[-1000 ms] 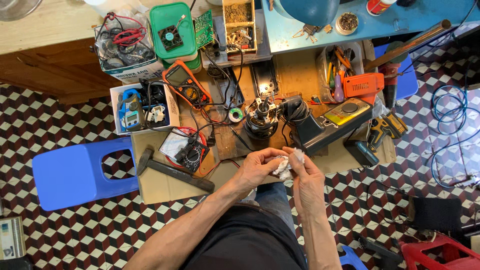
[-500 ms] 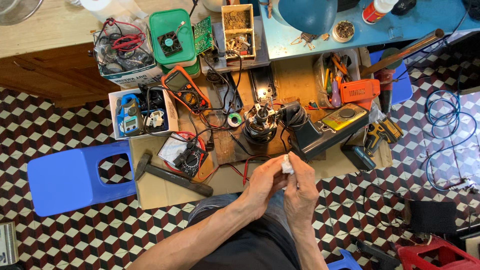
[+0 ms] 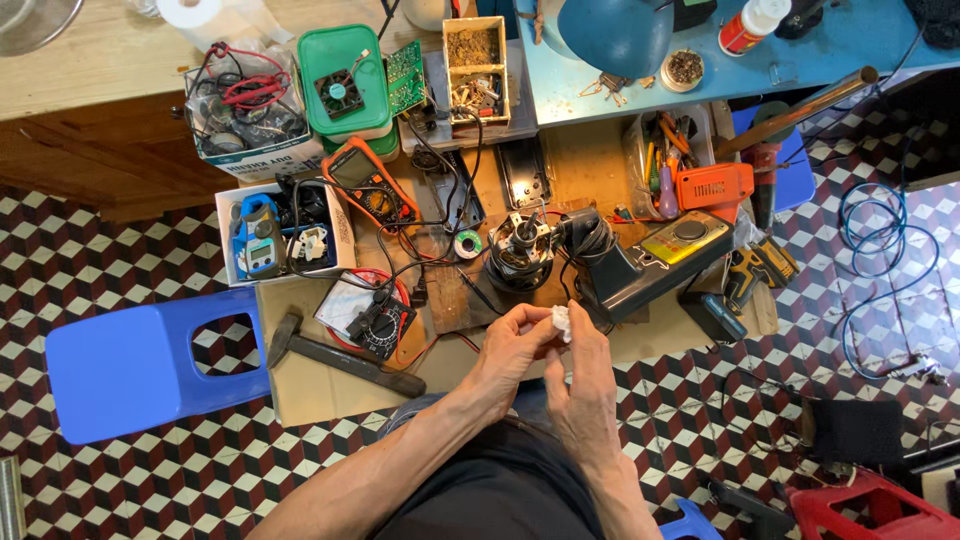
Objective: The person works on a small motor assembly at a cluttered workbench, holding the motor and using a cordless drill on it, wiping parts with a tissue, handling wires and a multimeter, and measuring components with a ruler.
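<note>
A blue plastic stool (image 3: 140,365) stands well out to the left of the left hand (image 3: 512,352), on the checkered floor. Above both hands spreads a low cardboard-covered work surface (image 3: 320,385), crowded with tools. Just beyond the right hand (image 3: 583,385), up and to its right, lies a dark device with a yellow panel (image 3: 660,255). To the left of the left hand lies a hammer (image 3: 340,355) with a dark handle, and just above the hammer sits a black multimeter (image 3: 372,322) on a red ring of cable. Straight ahead of the hands, near the fingertips, stands a small electric motor (image 3: 520,250) with copper windings; a small roll of solder wire (image 3: 467,243) rests to its left.

The two hands meet close together over the person's lap. The left hand is curled, its fingers bent in toward the thumb, pinching a small crumpled white wad (image 3: 561,320). The right hand stands edge-on with fingers nearly straight and close together, its fingertips touching the same wad from the other side. The wad sits between both sets of fingertips, at the top of the hands.
</note>
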`<state>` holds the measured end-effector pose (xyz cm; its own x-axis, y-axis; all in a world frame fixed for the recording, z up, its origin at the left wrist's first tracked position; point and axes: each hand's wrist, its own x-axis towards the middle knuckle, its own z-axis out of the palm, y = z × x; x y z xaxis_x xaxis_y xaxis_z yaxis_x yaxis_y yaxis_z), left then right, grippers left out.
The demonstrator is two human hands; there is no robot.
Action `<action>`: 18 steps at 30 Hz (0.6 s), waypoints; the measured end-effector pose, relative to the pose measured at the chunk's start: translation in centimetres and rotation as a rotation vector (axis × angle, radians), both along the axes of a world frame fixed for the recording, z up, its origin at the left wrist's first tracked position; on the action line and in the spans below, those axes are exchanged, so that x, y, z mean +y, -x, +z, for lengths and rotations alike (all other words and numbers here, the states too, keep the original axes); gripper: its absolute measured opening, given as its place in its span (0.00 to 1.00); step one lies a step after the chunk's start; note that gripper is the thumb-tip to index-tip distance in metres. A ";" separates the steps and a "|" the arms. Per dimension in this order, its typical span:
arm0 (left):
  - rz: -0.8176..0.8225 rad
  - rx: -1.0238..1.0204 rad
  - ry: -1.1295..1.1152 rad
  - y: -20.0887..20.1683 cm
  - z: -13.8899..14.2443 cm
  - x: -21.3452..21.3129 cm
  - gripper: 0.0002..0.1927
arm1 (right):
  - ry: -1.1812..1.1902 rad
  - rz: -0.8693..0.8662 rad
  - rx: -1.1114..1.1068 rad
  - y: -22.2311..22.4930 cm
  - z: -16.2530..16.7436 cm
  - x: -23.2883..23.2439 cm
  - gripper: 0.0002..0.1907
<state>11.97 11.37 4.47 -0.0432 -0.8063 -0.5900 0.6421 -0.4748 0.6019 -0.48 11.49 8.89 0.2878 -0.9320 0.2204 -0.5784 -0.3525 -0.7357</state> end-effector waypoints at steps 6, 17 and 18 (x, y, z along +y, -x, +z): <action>-0.012 -0.125 -0.042 2.1 -0.9 1.0 0.10 | 0.040 0.024 0.134 0.8 -0.3 -0.5 0.24; -0.079 -0.520 0.071 -3.6 -3.3 0.3 0.17 | -0.285 -0.275 -0.089 4.7 -1.3 -1.5 0.09; -0.052 -0.525 0.019 -4.2 -3.8 0.5 0.18 | -0.290 -0.287 -0.101 5.0 -1.3 -1.8 0.09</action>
<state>16.22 11.89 0.71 0.2141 -0.8220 -0.5278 0.2273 -0.4836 0.8453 -5.51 9.67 7.60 -0.0020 -0.9988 -0.0489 -0.5425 0.0422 -0.8390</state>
